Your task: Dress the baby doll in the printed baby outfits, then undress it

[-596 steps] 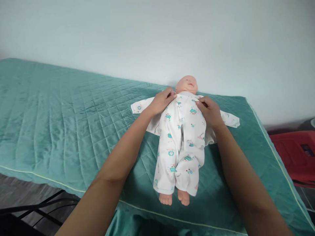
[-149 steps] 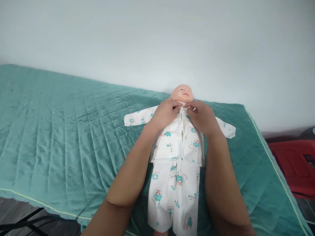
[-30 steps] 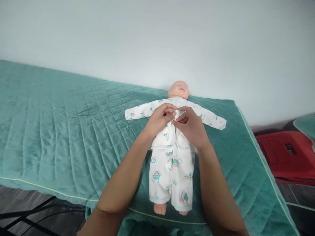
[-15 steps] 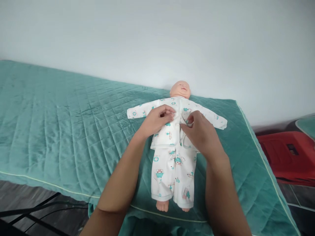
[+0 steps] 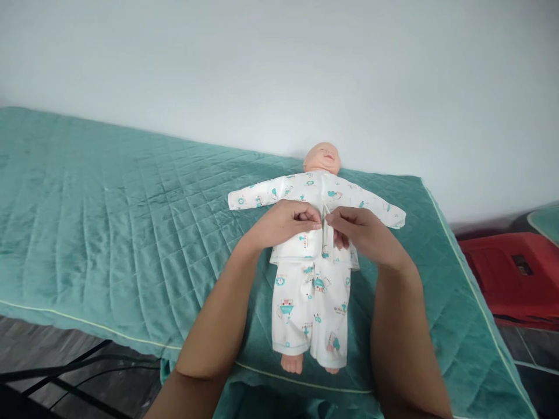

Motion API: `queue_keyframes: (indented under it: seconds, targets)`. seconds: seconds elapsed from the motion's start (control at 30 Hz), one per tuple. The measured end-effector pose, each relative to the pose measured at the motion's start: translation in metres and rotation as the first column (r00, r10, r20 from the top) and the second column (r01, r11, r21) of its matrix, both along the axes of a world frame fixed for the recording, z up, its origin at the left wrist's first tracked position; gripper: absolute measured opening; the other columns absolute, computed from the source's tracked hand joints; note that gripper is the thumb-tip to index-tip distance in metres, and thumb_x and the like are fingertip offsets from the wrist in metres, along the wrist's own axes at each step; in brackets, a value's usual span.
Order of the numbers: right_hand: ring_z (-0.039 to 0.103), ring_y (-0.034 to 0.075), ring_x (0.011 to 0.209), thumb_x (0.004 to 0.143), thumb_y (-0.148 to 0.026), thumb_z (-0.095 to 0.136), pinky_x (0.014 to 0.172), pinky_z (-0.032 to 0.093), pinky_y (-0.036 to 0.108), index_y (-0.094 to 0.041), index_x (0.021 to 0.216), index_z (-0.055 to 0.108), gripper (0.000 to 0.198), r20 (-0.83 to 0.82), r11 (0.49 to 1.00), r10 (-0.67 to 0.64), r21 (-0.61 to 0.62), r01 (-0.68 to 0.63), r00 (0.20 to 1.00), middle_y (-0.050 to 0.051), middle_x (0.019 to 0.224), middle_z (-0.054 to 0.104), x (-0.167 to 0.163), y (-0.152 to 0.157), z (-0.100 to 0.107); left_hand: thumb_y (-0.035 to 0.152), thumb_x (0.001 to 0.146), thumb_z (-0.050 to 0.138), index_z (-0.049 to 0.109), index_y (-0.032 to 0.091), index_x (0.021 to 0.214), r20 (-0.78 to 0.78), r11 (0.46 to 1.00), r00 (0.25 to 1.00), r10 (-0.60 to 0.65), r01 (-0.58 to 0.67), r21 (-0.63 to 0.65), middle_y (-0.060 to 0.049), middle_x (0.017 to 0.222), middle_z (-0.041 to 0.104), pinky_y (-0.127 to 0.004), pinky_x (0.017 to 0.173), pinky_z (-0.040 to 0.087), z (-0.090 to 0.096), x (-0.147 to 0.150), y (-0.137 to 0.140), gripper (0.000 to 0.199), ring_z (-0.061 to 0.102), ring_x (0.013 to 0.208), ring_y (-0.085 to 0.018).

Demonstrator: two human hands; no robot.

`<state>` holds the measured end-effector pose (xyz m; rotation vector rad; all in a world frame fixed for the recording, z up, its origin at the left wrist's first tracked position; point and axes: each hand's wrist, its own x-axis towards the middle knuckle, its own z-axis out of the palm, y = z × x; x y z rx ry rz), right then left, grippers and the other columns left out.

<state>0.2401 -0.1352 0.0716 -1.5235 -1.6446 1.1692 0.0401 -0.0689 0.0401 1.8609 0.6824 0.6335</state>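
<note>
Head view: the doll (image 5: 322, 158) lies face up just right of the frame's centre on a green quilted cover (image 5: 122, 233), dressed in a printed white shirt (image 5: 301, 185) and matching trousers (image 5: 290, 314). The left hand (image 5: 289, 222) pinches one front edge of the shirt; the right hand (image 5: 361, 228), just beside it, pinches the opposite edge. A red object (image 5: 519, 273) stands at the right of the frame.

Matt cloth jacket (image 5: 308, 193), smooth doll (image 5: 322, 157), probably plastic
</note>
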Motion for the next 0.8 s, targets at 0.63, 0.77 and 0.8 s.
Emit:
queue_keyframes:
  seconds: [0.63,0.77,0.8]
  targets:
    - [0.059,0.012,0.055,0.094,-0.057,0.057,0.058,0.047,0.025,-0.018,0.070,0.068,0.047,-0.168,1.000,-0.023,-0.006,0.022,0.986,0.001,0.058,0.066,-0.004,-0.001,-0.032,0.032,0.080,0.077,0.074,0.016,0.085,0.149,0.964,0.988,0.047,-0.006,-0.265,-0.003,0.076,0.072,-0.025,0.068,0.056,-0.010,0.002,0.001,0.017,0.067,0.070,-0.012]
    - [0.064,0.013,0.059,0.095,-0.055,0.057,0.060,0.049,0.025,-0.018,0.076,0.071,0.044,-0.237,1.000,-0.003,-0.028,-0.004,0.971,0.002,0.062,0.069,-0.001,0.000,-0.033,0.031,0.080,0.077,0.073,0.015,0.085,0.153,0.963,0.986,0.060,-0.017,-0.268,-0.003,0.076,0.073,-0.024,0.067,0.056,-0.010,0.002,0.001,0.016,0.066,0.069,-0.011]
    - [0.065,0.013,0.061,0.094,-0.055,0.058,0.060,0.049,0.025,-0.018,0.078,0.071,0.043,-0.256,1.000,0.000,-0.030,-0.008,0.967,0.003,0.065,0.070,-0.001,0.000,-0.033,0.030,0.080,0.077,0.073,0.015,0.085,0.154,0.964,0.986,0.063,-0.020,-0.267,-0.003,0.076,0.073,-0.024,0.067,0.055,-0.010,0.002,0.001,0.016,0.066,0.068,-0.011]
